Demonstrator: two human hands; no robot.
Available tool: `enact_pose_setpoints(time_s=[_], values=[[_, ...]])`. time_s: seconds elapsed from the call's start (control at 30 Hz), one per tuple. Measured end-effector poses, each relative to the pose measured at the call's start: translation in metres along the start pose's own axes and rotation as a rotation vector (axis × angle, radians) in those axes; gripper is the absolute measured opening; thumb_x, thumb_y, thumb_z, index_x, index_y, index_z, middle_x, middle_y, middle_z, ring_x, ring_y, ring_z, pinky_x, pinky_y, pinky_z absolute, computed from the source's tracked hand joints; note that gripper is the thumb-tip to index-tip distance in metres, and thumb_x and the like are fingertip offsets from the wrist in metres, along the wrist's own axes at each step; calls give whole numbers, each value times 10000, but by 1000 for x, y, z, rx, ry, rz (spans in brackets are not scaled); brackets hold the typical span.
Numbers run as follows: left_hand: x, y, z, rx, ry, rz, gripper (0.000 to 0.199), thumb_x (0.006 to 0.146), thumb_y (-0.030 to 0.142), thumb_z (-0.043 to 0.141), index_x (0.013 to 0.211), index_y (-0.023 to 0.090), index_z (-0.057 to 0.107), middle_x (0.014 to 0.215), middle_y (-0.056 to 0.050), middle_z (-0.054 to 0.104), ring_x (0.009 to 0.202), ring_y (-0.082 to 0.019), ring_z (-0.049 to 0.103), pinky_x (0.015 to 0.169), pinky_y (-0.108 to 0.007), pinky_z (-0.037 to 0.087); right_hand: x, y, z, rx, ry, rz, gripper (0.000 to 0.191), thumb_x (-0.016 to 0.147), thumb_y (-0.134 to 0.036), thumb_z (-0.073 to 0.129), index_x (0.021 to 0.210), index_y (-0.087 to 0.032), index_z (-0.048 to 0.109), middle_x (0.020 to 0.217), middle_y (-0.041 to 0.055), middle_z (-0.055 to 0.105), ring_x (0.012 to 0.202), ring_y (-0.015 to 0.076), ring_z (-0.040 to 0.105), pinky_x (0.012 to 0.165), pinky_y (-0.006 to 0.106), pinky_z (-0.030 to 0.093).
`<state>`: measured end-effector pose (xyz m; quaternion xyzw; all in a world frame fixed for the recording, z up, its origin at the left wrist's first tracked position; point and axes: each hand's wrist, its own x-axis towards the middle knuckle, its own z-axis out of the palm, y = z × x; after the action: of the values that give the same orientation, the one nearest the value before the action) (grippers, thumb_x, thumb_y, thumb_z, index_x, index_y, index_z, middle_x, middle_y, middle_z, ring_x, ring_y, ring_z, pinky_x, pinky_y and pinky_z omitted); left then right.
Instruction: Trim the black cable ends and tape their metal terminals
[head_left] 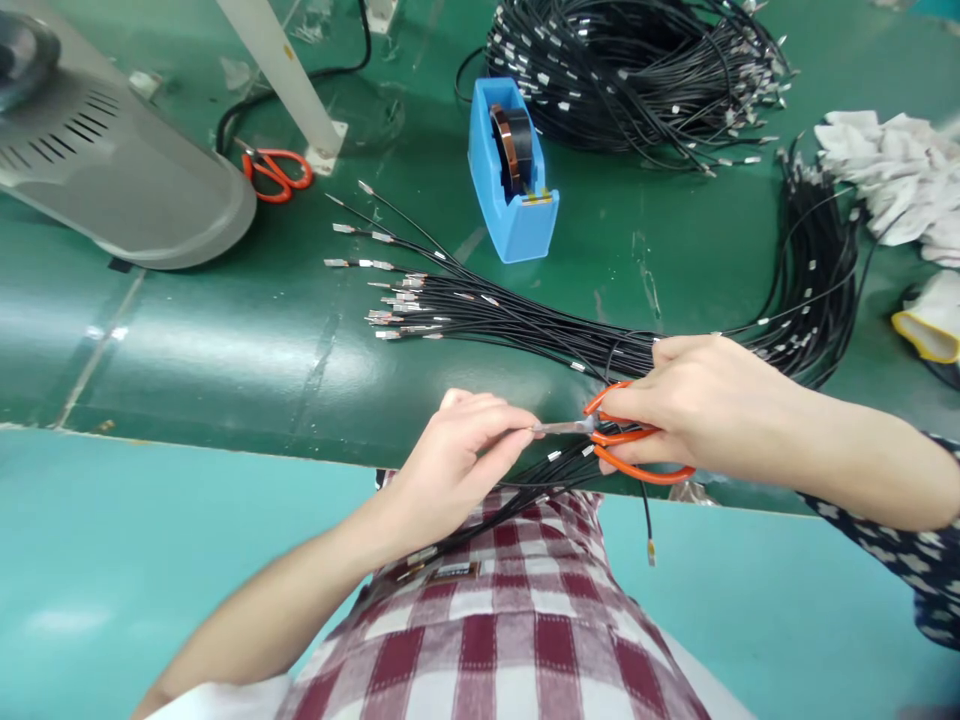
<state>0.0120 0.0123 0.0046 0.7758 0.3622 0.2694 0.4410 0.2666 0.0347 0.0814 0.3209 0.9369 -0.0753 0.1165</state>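
My right hand [686, 405] grips orange-handled scissors [645, 474], whose blades point left. My left hand [469, 450] is pinched at the blade tip, and anything small between its fingers is too hidden to make out. A long bundle of black cables [525, 318] with pale metal ends lies just beyond both hands. More black cables [525, 492] run below the scissors, over the table's front edge and onto a checkered apron [517, 640]. One cable end [651, 550] hangs down below my right hand.
A blue tape dispenser [525, 225] stands behind the bundle. Further back lies a large cable coil [600, 80]. Second orange scissors [279, 175] are near a grey machine [157, 170] and a white post [289, 80]. White gloves [892, 165] lie at the right on the green table [247, 370].
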Motion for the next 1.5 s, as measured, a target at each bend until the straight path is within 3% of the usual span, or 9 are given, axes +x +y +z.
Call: enact_pose_setpoints(time_s=[0.23,0.43,0.6,0.73,1.0,1.27,1.5], values=[[-2,0,2,48,41,53,173,1002,207,520,966,212,689,698,22,644,673,-139,551,758,-331,341,5,-3,-6,50,-81,64,310,928,-393,620,679,-209,608,513,-8,597,448,141,370,563,325,226],[-1,0,1,99,16,71,192,1013,225,500,979,217,689,728,11,670,687,-142,558,763,-342,333,3,-4,-8,146,-52,115,322,884,-378,625,613,-215,562,496,-21,588,431,122,371,620,323,284],[-2,1,1,96,11,73,170,1010,205,509,985,212,678,715,19,652,686,-139,556,768,-342,330,4,-5,-9,139,-56,94,283,876,-287,594,607,-209,554,473,-28,562,422,117,340,620,319,262],[-4,1,0,127,0,74,191,1017,216,491,986,213,679,736,8,674,692,-142,565,776,-350,333,5,-6,-8,164,-71,113,313,879,-307,592,585,-208,549,454,-33,523,429,109,287,602,306,231],[-4,1,0,139,4,89,193,1017,211,484,984,208,675,729,8,668,690,-141,564,778,-353,329,6,-8,-7,236,-140,181,338,830,-334,680,561,-206,521,445,-32,494,452,123,346,519,282,192],[-5,1,4,114,34,99,173,1000,190,515,971,195,686,682,22,640,660,-133,548,758,-346,328,6,-4,-3,349,-242,172,356,873,-326,624,570,-202,485,442,-53,489,423,101,369,511,265,191],[-4,0,3,125,-5,90,174,1008,186,506,981,197,677,732,15,668,690,-132,561,778,-351,318,4,-7,-5,295,-167,160,292,861,-323,602,599,-215,530,465,-43,532,458,117,361,544,260,219]])
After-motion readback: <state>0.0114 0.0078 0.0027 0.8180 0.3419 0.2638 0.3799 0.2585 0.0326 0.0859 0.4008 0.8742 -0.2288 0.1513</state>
